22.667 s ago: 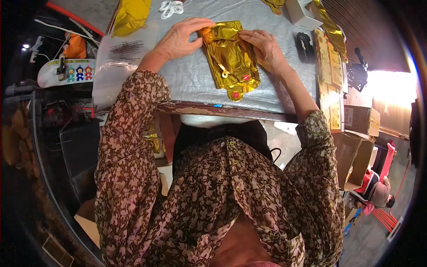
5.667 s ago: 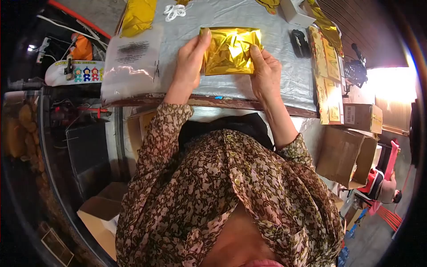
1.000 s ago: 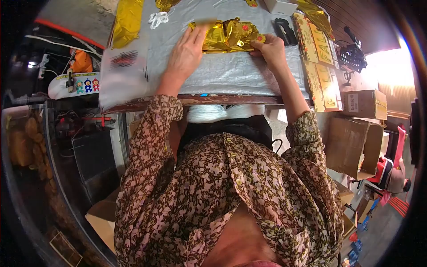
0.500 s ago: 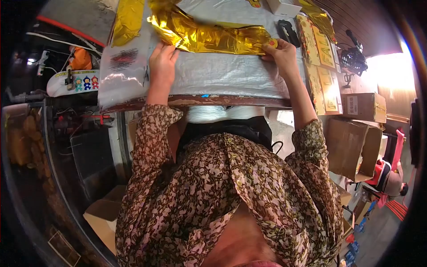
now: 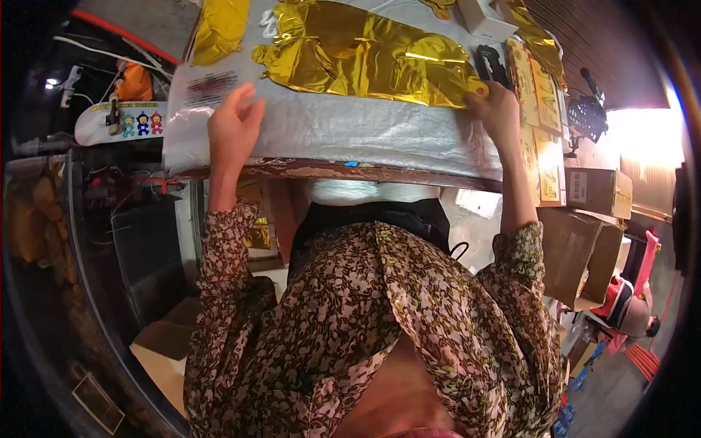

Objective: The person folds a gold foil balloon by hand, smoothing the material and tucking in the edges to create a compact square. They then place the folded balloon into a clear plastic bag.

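Observation:
A flat, shiny gold foil balloon (image 5: 365, 55) lies spread across the table's silvery cover, its small tabbed end at the left. At its right corner, beside a round tab with a red mark, my right hand (image 5: 500, 113) has its fingers closed on the foil; the fingertips are partly blurred. My left hand (image 5: 235, 128) is raised over the near left part of the cover, apart from the foil, with fingers spread and nothing in them. Another gold foil piece (image 5: 219, 29) rests at the far left of the table.
Right of the foil are a black object (image 5: 492, 66), a white box (image 5: 488, 16) and printed flat packs (image 5: 544, 95). A small fan (image 5: 584, 109) and cardboard boxes (image 5: 573, 252) stand beyond the right edge. A skateboard deck (image 5: 120, 128) is at left. Another person (image 5: 637, 310) is far right.
My left hand has let go of the foil and drawn back to the left and toward me. The foil, crumpled and lifted before, now lies flatter and wider; my right hand has shifted slightly right.

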Tool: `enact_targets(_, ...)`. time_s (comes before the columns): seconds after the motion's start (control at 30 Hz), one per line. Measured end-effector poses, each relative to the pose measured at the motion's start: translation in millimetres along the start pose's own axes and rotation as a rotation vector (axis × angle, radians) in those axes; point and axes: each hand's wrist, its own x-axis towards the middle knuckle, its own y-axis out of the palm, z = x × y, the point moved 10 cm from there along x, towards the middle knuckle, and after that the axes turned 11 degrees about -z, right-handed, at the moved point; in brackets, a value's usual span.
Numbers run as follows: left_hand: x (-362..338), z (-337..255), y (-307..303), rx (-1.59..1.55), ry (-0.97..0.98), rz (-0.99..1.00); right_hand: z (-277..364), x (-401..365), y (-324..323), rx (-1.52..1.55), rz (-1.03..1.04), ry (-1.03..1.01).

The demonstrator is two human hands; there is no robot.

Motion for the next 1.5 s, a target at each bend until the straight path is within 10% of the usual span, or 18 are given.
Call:
enact_targets(0.07, 5.0, -17.8, -13.7, 0.158, 0.097, -0.086, 29.9, -8.3, -17.2, -0.739, -0.203, -0.245)
enact_targets(0.2, 14.2, -66.4, -11.2, 0.130, 0.373, -0.078, 111.3, -51.8, -18.1, -0.637, -0.403, -0.698)
enact_targets(0.37, 43.7, -69.8, 40.6, 0.070, 0.350, 0.090, 84.9, -33.7, 32.1, -0.344, 0.003, -0.488)
enact_targets(0.63, 75.2, -90.3, 126.8, 0.286, 0.738, 0.088, 84.3, -37.4, 51.6, -0.355, 0.041, -0.600)
enact_targets(0.93, 88.6, -65.0, 140.9, 0.070, 0.420, 0.320, 79.8, -34.5, 49.8, -0.194, 0.072, -0.485)
enact_targets(1.2, 49.4, -104.2, 91.7, 0.181, 0.669, -0.003, 69.8, -32.7, 44.8, -0.115, 0.075, -0.341)
enact_targets(1.5, 57.2, -49.6, 95.2, -0.128, 0.207, 0.258, 47.6, -30.0, 56.2, 0.216, 0.158, -0.234)
